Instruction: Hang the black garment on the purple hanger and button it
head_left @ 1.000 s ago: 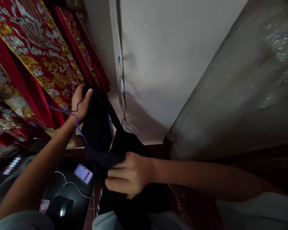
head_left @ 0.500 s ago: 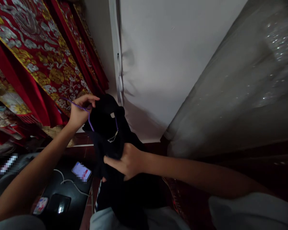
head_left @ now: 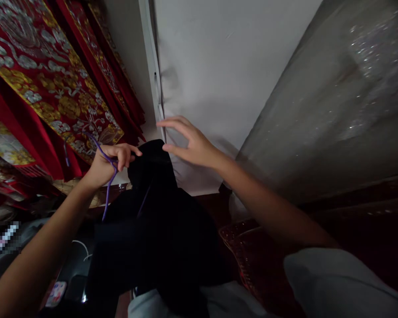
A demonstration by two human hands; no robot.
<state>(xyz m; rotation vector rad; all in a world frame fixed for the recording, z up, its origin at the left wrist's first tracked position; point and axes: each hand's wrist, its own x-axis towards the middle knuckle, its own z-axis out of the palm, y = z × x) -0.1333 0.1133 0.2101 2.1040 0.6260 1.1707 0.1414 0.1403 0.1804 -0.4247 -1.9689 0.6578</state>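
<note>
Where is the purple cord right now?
In the head view, the purple cord is left of centre, lying across the left hand, between the red embroidered cloth and the black fabric.

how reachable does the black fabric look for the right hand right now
Likely yes: the right hand is open beside the top of the black fabric, with nothing visible between; the left hand is on the other side.
</note>
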